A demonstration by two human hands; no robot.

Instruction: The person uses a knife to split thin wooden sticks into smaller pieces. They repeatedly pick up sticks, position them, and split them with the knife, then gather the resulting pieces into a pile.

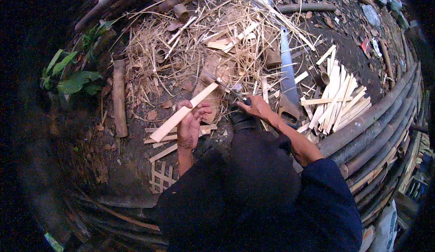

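My left hand (192, 118) is closed on a flat, pale bamboo slat (174, 119), which slants from the lower left up toward the middle. In my right hand (259, 108) is the dark handle of a knife (232, 89). The thin blade points up and left and crosses the slat's far end, seemingly touching it. Beneath that end lies a brown wooden block (216, 68), partly covered by shavings. Several cut slats (166, 136) lie on the ground below my left hand, beside a small woven bamboo lattice (162, 177).
Curly bamboo shavings (149, 66) spread over the ground ahead. A handsaw (286, 61) lies right of them, near a big pile of pale slats (340, 98). Long bamboo poles (362, 132) line the right side. A short pole (119, 98) and green leaves (74, 82) are at left.
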